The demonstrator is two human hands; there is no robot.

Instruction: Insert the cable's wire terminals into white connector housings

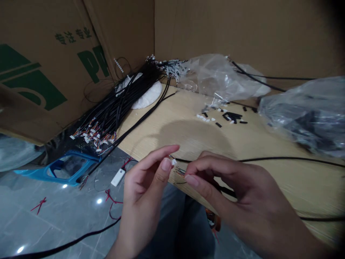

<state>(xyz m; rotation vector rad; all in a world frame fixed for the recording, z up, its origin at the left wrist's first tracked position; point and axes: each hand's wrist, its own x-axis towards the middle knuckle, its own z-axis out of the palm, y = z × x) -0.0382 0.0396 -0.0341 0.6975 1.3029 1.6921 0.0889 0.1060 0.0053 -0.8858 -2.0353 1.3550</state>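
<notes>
A small white connector (174, 162) is pinched between thumb and forefinger of the left hand (145, 187), at the fingertips, just above the near edge of the bench (269, 144). Directly right of it, the coloured wire ends (180, 171) of a black cable (283, 158) sit between the connector and the right hand (237, 190). The right hand grips the cable close to those wire ends, fingers curled around it; the cable runs from that hand rightward across the bench top.

Loose white and black connector pieces (223, 117) lie scattered on the bench beyond the hands, near a crumpled clear plastic bag (218, 77). A second plastic bag (304, 115) with dark contents lies at the right. A bundle of black cables (118, 104) with white connectors and coloured leads lies at the left end of the bench.

A cardboard box (48, 61) stands at the left, printed in green with large partial lettering, "P" legible, and small Chinese characters above. A blue plastic frame (64, 167) lies on the grey floor (54, 216).
</notes>
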